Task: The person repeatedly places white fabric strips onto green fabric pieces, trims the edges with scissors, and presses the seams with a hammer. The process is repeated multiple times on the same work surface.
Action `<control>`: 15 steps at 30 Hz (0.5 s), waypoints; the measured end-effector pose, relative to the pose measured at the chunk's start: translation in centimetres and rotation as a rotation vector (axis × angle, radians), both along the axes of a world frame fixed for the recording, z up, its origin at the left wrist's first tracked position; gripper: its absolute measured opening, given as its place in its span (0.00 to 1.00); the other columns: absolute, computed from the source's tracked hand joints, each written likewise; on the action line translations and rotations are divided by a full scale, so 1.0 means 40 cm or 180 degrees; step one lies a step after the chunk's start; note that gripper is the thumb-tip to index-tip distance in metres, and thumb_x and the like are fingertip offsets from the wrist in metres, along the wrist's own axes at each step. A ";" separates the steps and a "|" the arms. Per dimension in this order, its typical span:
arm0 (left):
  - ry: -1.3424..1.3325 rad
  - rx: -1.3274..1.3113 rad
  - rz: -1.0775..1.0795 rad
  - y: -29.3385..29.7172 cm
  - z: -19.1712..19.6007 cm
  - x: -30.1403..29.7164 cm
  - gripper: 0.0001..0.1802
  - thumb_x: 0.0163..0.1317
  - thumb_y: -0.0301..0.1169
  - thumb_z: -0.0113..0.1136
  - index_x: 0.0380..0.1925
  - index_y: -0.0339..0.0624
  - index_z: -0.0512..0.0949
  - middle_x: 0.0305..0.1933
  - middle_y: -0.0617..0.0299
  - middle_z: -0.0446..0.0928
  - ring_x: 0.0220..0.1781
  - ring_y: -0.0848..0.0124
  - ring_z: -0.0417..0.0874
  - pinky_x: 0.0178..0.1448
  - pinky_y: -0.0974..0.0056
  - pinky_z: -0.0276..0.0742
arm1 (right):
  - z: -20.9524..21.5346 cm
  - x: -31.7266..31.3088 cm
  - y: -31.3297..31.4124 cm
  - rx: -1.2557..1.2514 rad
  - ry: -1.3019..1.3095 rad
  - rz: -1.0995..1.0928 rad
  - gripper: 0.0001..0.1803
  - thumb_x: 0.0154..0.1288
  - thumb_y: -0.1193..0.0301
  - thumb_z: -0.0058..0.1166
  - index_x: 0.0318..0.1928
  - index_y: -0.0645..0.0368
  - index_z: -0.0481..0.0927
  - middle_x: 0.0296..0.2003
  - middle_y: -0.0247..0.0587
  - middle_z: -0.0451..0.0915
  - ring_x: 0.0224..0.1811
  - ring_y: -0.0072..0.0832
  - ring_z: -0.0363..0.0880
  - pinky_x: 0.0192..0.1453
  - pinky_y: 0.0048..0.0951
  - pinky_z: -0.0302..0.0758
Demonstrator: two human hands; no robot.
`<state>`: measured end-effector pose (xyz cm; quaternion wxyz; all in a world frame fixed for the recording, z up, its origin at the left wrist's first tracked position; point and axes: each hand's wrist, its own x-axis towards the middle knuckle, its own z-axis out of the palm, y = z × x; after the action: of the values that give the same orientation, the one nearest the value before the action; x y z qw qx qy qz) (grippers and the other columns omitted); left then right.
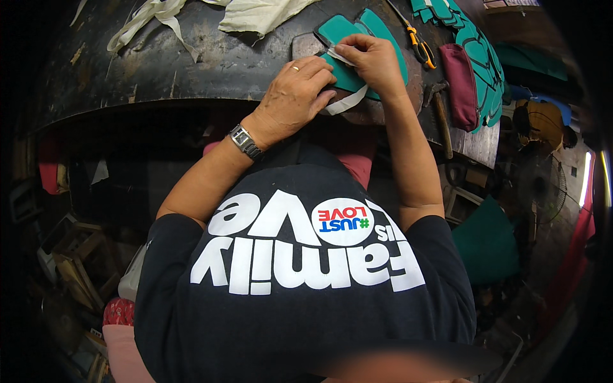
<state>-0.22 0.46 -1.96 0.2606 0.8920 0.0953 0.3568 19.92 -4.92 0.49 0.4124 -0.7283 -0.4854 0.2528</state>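
A flat green panel (348, 78) with dark edges, perhaps leather or synthetic, lies on the table in front of me. My left hand (297, 89) has its fingers curled and pressed on the panel's left edge, thumb below. From the right, my right hand (373, 62) pinches a narrow white strip (341, 57) over the panel. A white strip also loops (348, 102) past the panel's near edge, close to my left thumb; whether it is the same one is hidden. Another green panel (384, 32) lies under and beyond my right hand.
To the right are scissors with orange-yellow handles (421, 48), a hammer (442, 124), a maroon pouch (459, 88) and a pile of green pieces (482, 57). Cream cloth (258, 14) and pale fabric strips (153, 19) lie far left on the dark table (134, 70).
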 end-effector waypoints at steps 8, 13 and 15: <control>0.0098 -0.0045 0.0221 0.007 -0.001 0.012 0.26 0.59 0.37 0.72 0.55 0.38 0.77 0.61 0.53 0.73 0.60 0.53 0.77 0.64 0.54 0.73 | 0.039 -0.026 0.003 -0.0105 -0.1324 0.0134 0.12 0.58 0.68 0.73 0.40 0.60 0.86 0.23 0.37 0.80 0.25 0.17 0.74 0.30 0.25 0.71; 0.0369 0.0035 0.0111 0.023 0.006 0.017 0.32 0.59 0.41 0.73 0.60 0.37 0.76 0.66 0.52 0.74 0.62 0.52 0.77 0.67 0.53 0.72 | 0.034 0.002 0.012 -0.0093 -0.1181 0.0053 0.18 0.58 0.68 0.74 0.45 0.59 0.80 0.21 0.32 0.77 0.24 0.16 0.73 0.28 0.23 0.69; 0.0357 0.0050 -0.0013 0.035 0.012 0.019 0.33 0.59 0.43 0.73 0.61 0.37 0.75 0.65 0.50 0.75 0.62 0.51 0.77 0.68 0.52 0.72 | 0.039 0.020 0.010 -0.0205 -0.0782 0.0194 0.19 0.58 0.69 0.74 0.47 0.58 0.79 0.22 0.29 0.77 0.24 0.15 0.72 0.28 0.21 0.68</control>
<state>0.54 1.87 -1.49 0.2486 0.9128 0.1051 0.3065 20.70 -4.53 2.06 0.3184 -0.7516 -0.5458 0.1896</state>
